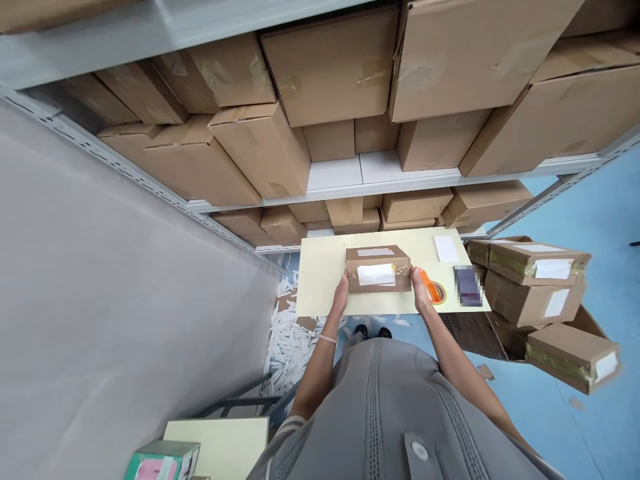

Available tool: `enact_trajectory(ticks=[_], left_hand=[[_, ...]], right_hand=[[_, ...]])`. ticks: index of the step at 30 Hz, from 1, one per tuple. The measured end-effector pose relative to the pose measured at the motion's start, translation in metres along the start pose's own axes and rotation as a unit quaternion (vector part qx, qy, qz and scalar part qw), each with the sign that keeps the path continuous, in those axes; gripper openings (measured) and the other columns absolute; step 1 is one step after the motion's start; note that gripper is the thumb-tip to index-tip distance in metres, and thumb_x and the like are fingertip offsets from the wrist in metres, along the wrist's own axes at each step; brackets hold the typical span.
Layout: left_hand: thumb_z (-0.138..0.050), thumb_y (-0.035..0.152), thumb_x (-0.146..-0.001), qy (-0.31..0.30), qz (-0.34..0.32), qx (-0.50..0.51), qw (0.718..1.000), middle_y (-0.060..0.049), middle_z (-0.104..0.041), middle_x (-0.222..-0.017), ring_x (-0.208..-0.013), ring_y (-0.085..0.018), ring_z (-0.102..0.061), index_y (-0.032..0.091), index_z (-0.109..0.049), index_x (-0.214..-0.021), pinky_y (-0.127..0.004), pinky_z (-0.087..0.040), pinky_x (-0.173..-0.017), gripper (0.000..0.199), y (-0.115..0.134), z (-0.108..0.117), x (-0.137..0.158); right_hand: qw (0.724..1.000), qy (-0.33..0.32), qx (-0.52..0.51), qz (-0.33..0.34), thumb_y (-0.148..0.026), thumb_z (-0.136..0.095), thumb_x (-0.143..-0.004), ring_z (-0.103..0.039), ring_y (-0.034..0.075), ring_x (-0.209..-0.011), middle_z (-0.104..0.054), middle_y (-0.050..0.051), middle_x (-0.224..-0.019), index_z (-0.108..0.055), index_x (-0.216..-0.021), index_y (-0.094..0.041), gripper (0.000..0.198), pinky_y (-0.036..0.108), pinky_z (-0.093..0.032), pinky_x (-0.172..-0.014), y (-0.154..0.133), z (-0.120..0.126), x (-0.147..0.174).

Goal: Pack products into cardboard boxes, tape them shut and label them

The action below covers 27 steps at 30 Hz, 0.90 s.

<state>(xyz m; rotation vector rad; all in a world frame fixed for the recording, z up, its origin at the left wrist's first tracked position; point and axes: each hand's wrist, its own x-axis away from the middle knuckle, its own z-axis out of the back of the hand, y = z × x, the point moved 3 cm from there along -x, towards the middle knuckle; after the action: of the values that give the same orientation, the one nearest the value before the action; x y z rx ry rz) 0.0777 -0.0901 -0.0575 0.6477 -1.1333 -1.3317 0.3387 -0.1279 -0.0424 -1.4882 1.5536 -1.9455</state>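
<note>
A small brown cardboard box sits on the pale yellow tabletop, white labels on its top and front. Clear tape crosses its right end. My left hand grips the left end of the box. At the opposite end, my right hand holds the box, fingers partly hidden. Just right of that hand lies an orange tape dispenser with a roll of tape in it. I cannot tell whether the hand touches it.
A white sheet and a dark, blurred-out object lie at the table's right. Shelves full of cardboard boxes rise behind. Labelled boxes are piled at right. Paper scraps litter the floor, left, near a grey wall.
</note>
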Motion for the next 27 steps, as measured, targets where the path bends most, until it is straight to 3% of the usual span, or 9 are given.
enact_trajectory(ticks=[3, 5, 8, 11, 14, 17, 21, 27], left_hand=[[-0.008, 0.054, -0.102, 0.004, -0.001, -0.017, 1.0, 0.0, -0.034, -0.158, -0.147, -0.018, -0.032, 0.02, -0.034, -0.154, -0.035, -0.031, -0.122, 0.067, 0.013, 0.009, -0.005], [-0.01, 0.055, -0.102, 0.003, 0.006, -0.026, 1.0, 0.0, -0.033, -0.158, -0.147, -0.019, -0.032, 0.021, -0.035, -0.154, -0.034, -0.031, -0.121, 0.067, 0.015, 0.011, -0.006], [-0.019, 0.056, -0.102, 0.001, 0.021, -0.049, 0.999, -0.001, -0.028, -0.161, -0.148, -0.019, -0.029, 0.021, -0.029, -0.156, -0.033, -0.03, -0.122, 0.066, 0.011, 0.009, -0.007], [-0.021, 0.055, -0.102, 0.004, 0.019, -0.087, 0.996, -0.002, -0.02, -0.164, -0.15, -0.018, -0.024, 0.022, -0.017, -0.159, -0.031, -0.027, -0.123, 0.066, 0.006, 0.003, -0.009], [-0.018, 0.051, -0.102, 0.023, -0.003, -0.159, 0.987, -0.005, -0.015, -0.166, -0.152, -0.019, -0.016, 0.022, -0.011, -0.16, -0.036, -0.02, -0.125, 0.065, 0.011, -0.001, -0.011], [-0.021, 0.047, -0.102, 0.04, -0.086, -0.27, 0.958, -0.005, -0.012, -0.166, -0.153, -0.022, -0.006, 0.023, -0.012, -0.16, -0.045, -0.01, -0.127, 0.063, 0.025, -0.011, -0.01], [-0.027, 0.043, -0.101, 0.001, -0.209, -0.353, 0.912, -0.001, -0.019, -0.165, -0.154, -0.023, -0.011, 0.026, -0.02, -0.158, -0.049, -0.008, -0.127, 0.06, 0.04, -0.036, -0.004], [-0.027, 0.036, -0.101, -0.01, -0.21, -0.366, 0.907, 0.0, -0.027, -0.163, -0.153, -0.024, -0.017, 0.029, -0.03, -0.156, -0.052, -0.009, -0.127, 0.055, 0.042, -0.049, -0.012]], right_hand=[[0.999, 0.009, 0.013, 0.033, -0.048, -0.051, -0.092, -0.059, 0.026, -0.123, -0.073, 0.008, -0.112, -0.071, -0.112, -0.019, 0.04, 0.034, -0.046, -0.106, -0.008, -0.003, -0.005], [0.997, 0.003, 0.049, 0.061, -0.047, -0.055, -0.09, -0.053, 0.026, -0.131, -0.071, 0.008, -0.121, -0.071, -0.111, -0.019, 0.039, 0.034, -0.039, -0.113, -0.009, -0.005, -0.006], [0.986, -0.03, 0.127, 0.1, -0.045, -0.057, -0.089, -0.04, 0.025, -0.142, -0.056, 0.01, -0.144, -0.064, -0.126, -0.016, 0.048, 0.038, -0.022, -0.122, -0.006, -0.011, -0.006], [0.967, -0.057, 0.198, 0.151, -0.048, -0.057, -0.087, -0.032, 0.025, -0.147, -0.041, 0.012, -0.156, -0.049, -0.143, -0.013, 0.066, 0.042, -0.017, -0.123, -0.005, -0.018, -0.005], [0.93, -0.056, 0.283, 0.227, -0.05, -0.054, -0.088, -0.019, 0.026, -0.152, -0.027, 0.014, -0.162, -0.036, -0.151, -0.009, 0.077, 0.046, -0.011, -0.124, -0.005, -0.024, -0.001], [0.874, -0.073, 0.361, 0.317, -0.048, -0.048, -0.091, -0.007, 0.026, -0.154, -0.016, 0.012, -0.165, -0.032, -0.153, -0.01, 0.075, 0.05, -0.002, -0.124, 0.0, -0.034, 0.008], [0.823, -0.16, 0.408, 0.362, -0.045, -0.044, -0.094, -0.012, 0.023, -0.153, -0.023, 0.007, -0.164, -0.038, -0.152, -0.018, 0.063, 0.049, -0.001, -0.124, 0.017, -0.053, 0.02], [0.847, -0.182, 0.387, 0.315, -0.045, -0.052, -0.092, -0.014, 0.022, -0.153, -0.027, 0.002, -0.163, -0.05, -0.144, -0.025, 0.055, 0.049, -0.002, -0.125, 0.019, -0.067, 0.013]])
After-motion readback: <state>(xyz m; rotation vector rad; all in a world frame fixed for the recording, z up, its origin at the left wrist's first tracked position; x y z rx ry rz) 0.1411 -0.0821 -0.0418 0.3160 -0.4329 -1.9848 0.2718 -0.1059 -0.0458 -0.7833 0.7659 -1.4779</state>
